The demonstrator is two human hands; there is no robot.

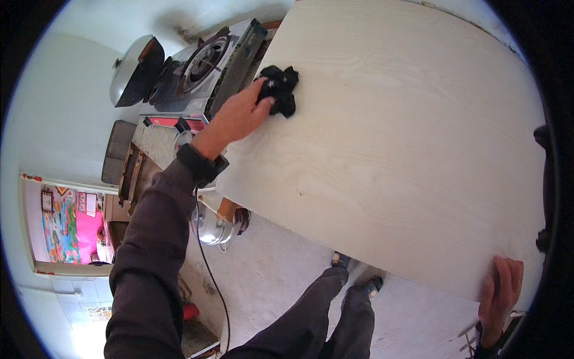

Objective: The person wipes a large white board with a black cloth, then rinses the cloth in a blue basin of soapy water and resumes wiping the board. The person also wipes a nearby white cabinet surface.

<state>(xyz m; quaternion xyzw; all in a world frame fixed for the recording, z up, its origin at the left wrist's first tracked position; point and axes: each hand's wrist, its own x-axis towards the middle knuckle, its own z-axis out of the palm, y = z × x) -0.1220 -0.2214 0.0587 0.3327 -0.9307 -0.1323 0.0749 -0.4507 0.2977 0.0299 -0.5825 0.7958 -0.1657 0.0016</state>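
A broad tabletop [381, 134] with a pale wood-grain face fills most of the view. At its left edge my left hand [245, 110] grips a crumpled black cloth [284, 92], which lies against the surface. A black cuff or band circles that wrist. Far to the right, my right hand [501, 287] rests on the tabletop near its front corner. Its fingers are slightly bent, with the thumb apart and no object visible in them. The underside of this hand is hidden.
Left of the tabletop stands a gas stove [206, 63] beside a wok lid [134, 72]. Below sits a shiny metal pot [210, 224]. A dark cable [210, 269] hangs down past my left arm. My feet [356, 273] are at the front edge.
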